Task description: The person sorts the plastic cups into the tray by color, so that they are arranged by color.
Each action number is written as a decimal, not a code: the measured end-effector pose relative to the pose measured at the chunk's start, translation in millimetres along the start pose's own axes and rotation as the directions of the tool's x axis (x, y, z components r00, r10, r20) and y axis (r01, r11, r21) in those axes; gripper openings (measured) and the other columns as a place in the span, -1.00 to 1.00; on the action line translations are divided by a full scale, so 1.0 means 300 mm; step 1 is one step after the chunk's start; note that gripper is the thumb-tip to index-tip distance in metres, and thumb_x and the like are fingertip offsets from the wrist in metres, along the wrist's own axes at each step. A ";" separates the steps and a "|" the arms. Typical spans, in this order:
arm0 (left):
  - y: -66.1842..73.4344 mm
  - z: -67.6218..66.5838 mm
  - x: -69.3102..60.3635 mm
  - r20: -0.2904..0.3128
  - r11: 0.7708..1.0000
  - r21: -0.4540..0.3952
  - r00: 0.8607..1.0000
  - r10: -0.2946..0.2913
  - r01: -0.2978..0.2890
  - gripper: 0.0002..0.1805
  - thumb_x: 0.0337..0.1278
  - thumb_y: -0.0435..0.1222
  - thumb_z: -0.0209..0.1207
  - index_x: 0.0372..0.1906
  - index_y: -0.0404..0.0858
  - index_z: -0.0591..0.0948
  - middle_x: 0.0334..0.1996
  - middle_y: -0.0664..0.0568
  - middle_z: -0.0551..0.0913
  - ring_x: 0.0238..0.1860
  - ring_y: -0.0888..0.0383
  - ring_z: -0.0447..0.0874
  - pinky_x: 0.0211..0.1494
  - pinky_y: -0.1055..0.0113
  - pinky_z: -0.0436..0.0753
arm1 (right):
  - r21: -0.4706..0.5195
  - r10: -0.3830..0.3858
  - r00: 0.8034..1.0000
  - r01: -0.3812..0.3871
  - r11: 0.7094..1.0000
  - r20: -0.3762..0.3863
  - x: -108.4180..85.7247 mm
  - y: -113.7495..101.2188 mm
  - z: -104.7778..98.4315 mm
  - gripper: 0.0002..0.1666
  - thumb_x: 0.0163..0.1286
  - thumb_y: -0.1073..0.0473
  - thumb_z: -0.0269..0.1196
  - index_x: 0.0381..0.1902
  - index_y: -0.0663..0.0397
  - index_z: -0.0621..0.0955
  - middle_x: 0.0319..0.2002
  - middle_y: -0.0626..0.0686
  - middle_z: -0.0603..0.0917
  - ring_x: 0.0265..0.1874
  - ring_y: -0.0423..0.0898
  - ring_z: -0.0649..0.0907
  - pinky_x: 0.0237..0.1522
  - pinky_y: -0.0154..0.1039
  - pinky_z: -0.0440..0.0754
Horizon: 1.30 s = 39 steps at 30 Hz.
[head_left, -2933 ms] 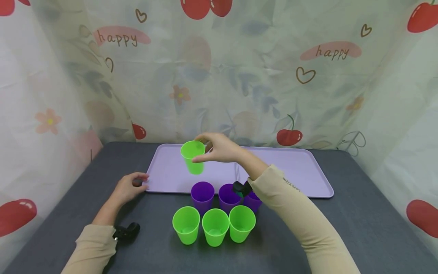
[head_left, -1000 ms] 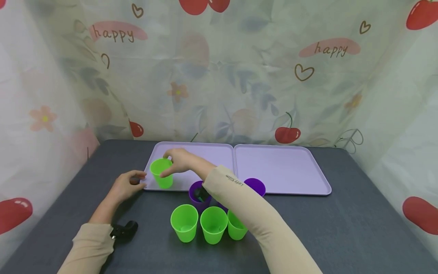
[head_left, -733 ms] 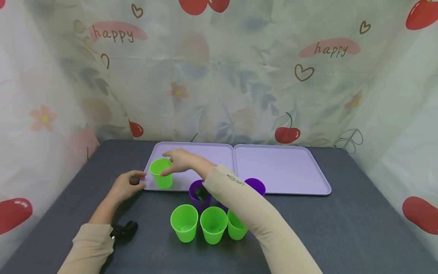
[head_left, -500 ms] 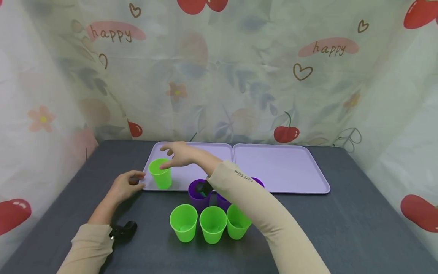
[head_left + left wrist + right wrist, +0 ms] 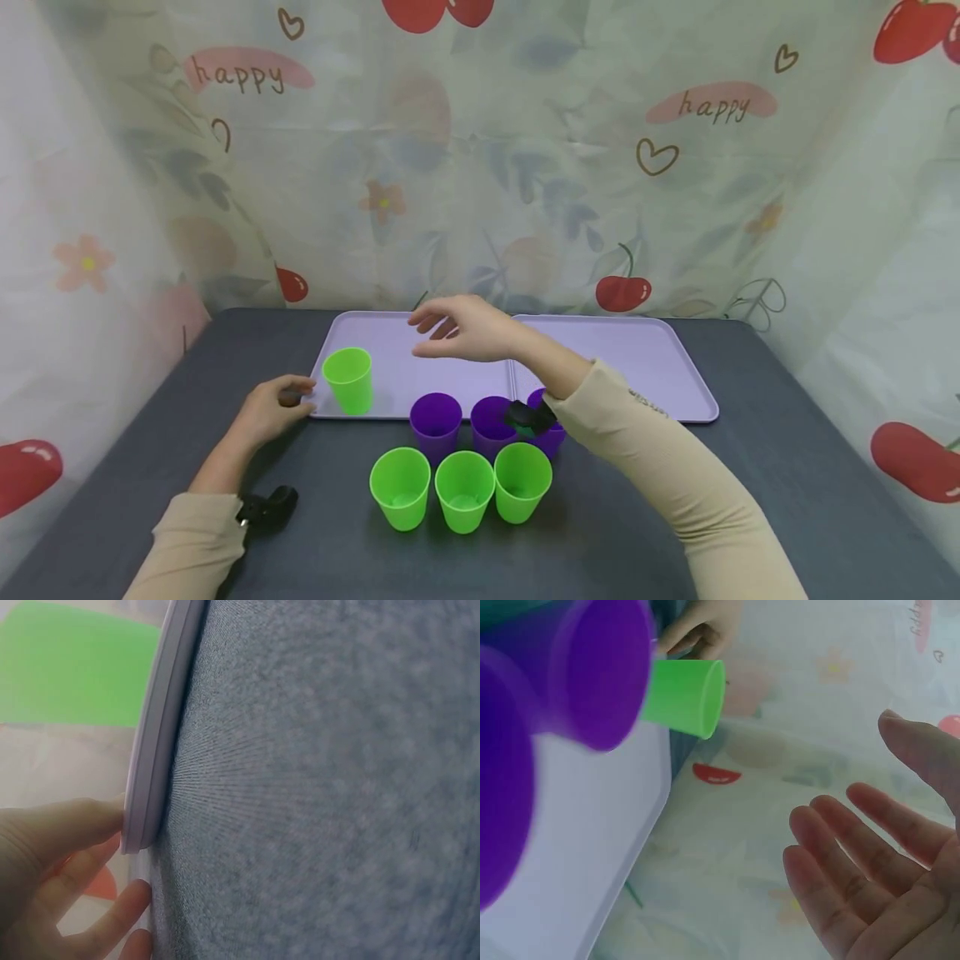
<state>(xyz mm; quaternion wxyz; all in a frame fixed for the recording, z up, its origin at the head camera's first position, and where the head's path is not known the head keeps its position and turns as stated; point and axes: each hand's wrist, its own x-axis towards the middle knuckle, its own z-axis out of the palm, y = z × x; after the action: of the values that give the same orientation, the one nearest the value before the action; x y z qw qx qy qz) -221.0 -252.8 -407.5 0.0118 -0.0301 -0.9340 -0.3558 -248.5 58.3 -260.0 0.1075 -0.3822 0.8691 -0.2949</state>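
Note:
My right hand is raised above the left lilac tray, fingers spread loosely and holding nothing. Left of it, a green cup stands upright on that tray, near its left edge. My left hand rests by the tray's left front corner, with fingertips touching the rim; its fingers look relaxed in the left wrist view. Right in front of the trays stand three purple cups, the left one in full view and the right one partly behind my right wrist strap.
Three green cups, one of them in the middle, stand in a row in front of the purple ones. A second lilac tray adjoins on the right. The dark tabletop meets a printed curtain behind.
The right hand carried a green cup left, set it on the left tray, let go, then rose and moved back right. The left hand has stayed by the tray corner.

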 end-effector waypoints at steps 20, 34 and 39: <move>-0.004 -0.008 -0.006 0.009 1.000 0.009 1.000 -0.014 0.014 -0.59 0.12 -0.31 0.20 0.06 -0.42 0.51 0.04 -0.40 0.53 0.01 -0.31 0.54 -0.04 -0.04 0.56 | 0.082 -0.094 0.983 0.108 0.991 -0.159 -0.412 0.189 0.033 -0.55 0.21 0.19 0.29 0.07 0.13 0.55 -0.01 0.08 0.66 -0.09 -0.02 0.66 0.01 -0.19 0.59; 0.000 0.003 0.000 -0.013 1.000 0.020 1.000 0.008 -0.008 -0.61 0.09 -0.35 0.20 0.03 -0.43 0.53 -0.06 -0.36 0.59 -0.11 -0.22 0.58 -0.14 0.03 0.57 | 0.135 -0.135 0.973 0.162 0.978 -0.185 -0.518 0.252 0.112 -0.50 0.17 0.19 0.33 0.08 0.21 0.53 -0.02 0.14 0.65 -0.08 -0.18 0.65 -0.01 -0.29 0.59; 0.000 0.004 0.003 -0.027 1.000 0.023 0.999 0.019 -0.018 -0.62 0.06 -0.36 0.21 0.01 -0.43 0.54 -0.12 -0.34 0.62 -0.17 -0.16 0.60 -0.21 0.14 0.56 | 0.155 -0.203 0.965 0.229 0.961 -0.165 -0.529 0.262 0.146 -0.45 0.11 0.19 0.38 0.06 0.23 0.52 -0.03 0.13 0.65 -0.07 -0.25 0.64 -0.02 -0.28 0.59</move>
<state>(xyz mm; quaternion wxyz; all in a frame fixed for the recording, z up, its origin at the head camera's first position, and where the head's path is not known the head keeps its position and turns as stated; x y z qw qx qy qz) -222.1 -252.0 -408.3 0.0280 -0.0337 -0.9374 -0.3455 -169.2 196.9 -348.0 0.0426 -0.4412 0.7989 -0.4065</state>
